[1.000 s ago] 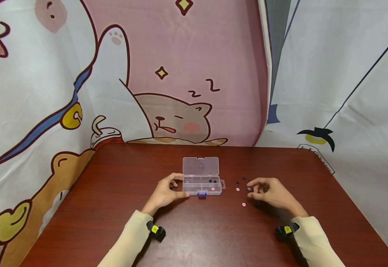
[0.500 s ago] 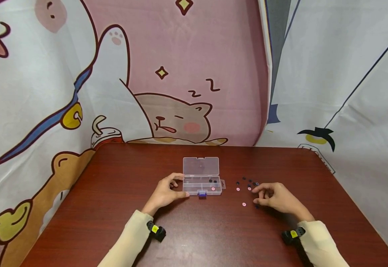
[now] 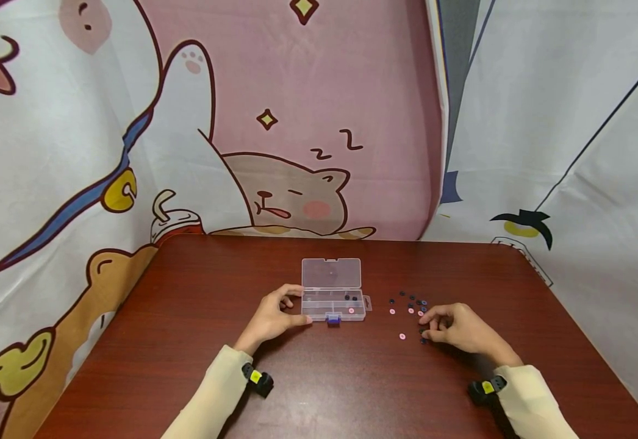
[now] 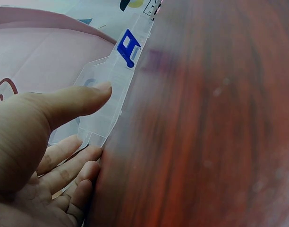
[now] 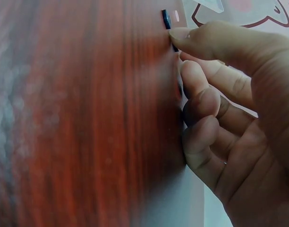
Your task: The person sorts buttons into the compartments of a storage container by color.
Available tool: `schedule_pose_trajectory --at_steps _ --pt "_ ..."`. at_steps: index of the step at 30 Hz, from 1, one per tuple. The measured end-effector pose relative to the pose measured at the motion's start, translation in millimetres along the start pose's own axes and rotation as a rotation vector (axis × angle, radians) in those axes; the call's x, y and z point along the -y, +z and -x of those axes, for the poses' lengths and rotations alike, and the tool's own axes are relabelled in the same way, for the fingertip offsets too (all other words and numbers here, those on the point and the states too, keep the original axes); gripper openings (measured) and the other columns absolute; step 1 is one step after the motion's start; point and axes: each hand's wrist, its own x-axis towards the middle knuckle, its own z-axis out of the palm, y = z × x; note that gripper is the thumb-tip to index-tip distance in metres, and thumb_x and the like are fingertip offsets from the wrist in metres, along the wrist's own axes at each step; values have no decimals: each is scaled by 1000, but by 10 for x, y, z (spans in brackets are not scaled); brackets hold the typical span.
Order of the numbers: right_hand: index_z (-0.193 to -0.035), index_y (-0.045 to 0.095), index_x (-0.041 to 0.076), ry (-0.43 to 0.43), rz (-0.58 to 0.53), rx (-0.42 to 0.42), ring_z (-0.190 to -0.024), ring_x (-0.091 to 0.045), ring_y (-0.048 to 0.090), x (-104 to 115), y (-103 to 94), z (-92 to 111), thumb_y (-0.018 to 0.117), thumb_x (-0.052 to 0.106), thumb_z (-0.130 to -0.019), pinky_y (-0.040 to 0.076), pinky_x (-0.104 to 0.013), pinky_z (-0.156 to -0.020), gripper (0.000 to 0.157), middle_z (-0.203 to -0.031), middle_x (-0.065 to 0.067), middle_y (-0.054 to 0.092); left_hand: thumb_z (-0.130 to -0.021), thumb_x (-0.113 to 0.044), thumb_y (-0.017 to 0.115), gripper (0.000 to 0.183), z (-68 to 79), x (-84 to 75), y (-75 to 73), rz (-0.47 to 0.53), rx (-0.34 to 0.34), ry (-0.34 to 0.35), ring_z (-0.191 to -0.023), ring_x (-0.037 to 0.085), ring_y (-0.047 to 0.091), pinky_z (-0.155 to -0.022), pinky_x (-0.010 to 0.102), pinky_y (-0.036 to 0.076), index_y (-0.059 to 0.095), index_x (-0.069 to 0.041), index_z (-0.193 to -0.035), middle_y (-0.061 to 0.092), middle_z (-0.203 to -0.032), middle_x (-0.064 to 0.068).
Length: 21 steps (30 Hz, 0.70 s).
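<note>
My left hand [image 3: 271,315] holds the left end of a clear plastic compartment box [image 3: 343,317], its thumb on the front wall. The lid [image 3: 331,272] stands raised at the back, and a blue latch [image 4: 129,48] hangs on the front. Inside the box lie a few small black button-like discs [image 3: 347,297] and a pink disc [image 3: 351,311]. My right hand [image 3: 460,327] is low over the table, curled thumb and forefinger apart around a small black disc [image 3: 422,331]. In the right wrist view the thumb tip [image 5: 182,34] seems to touch a dark disc; the forefinger's contact is hidden.
Several loose black discs [image 3: 402,294] and pink discs [image 3: 393,311] lie between the box and my right hand. One pink disc [image 3: 402,336] sits nearer the front. The brown wooden table [image 3: 330,384] ends at a printed cloth [image 3: 385,91] behind.
My right hand has drawn back to the right and toward me, uncovering several discs. Its fingers have come around a black disc. The left hand and the box keep their place.
</note>
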Motion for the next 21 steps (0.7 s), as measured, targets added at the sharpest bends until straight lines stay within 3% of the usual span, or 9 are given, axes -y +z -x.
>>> schedule_pose_trajectory --at_steps 14,21 --pt "-91 76 18 10 20 1 -62 -2 52 38 -16 -6 78 13 -89 43 -21 -56 6 -80 8 72 -74 -27 93 65 -1 6 5 3 1 -3 -98 20 56 -87 36 46 65 -18 -132 68 -127 0" --pt "-88 76 18 -2 13 9 -60 0 48 65 -23 -14 80 18 -90 41 -20 -54 5 -76 6 67 -75 -27 93 65 -4 11 4 2 2 4 -99 20 57 -87 37 46 65 -17 -132 68 -127 1"
